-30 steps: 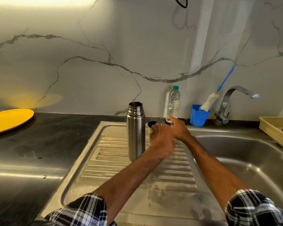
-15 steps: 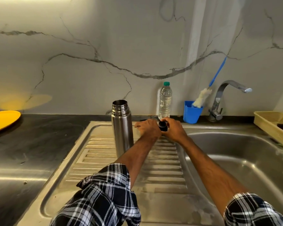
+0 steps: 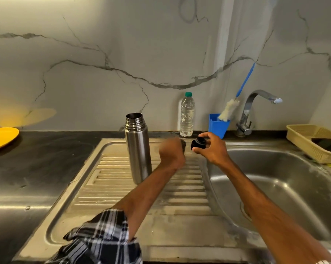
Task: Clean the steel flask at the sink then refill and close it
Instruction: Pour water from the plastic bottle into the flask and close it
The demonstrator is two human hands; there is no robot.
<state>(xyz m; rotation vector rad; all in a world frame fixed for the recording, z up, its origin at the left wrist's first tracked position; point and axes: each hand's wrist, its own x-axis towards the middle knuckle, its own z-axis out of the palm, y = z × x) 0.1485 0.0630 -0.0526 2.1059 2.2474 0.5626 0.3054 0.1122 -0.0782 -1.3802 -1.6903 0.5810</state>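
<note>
Drainboard (image 3: 111,189) holds flask (image 3: 138,149) upright, mouth up; right hand (image 3: 212,149) pinches black stopper (image 3: 198,144); left hand (image 3: 171,155) grip too blurred to tell.

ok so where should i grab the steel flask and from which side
Grip the steel flask at its smooth mid-body, below the threaded neck. It stands upright and uncapped on the drainboard, so come in level from the near side.
</note>
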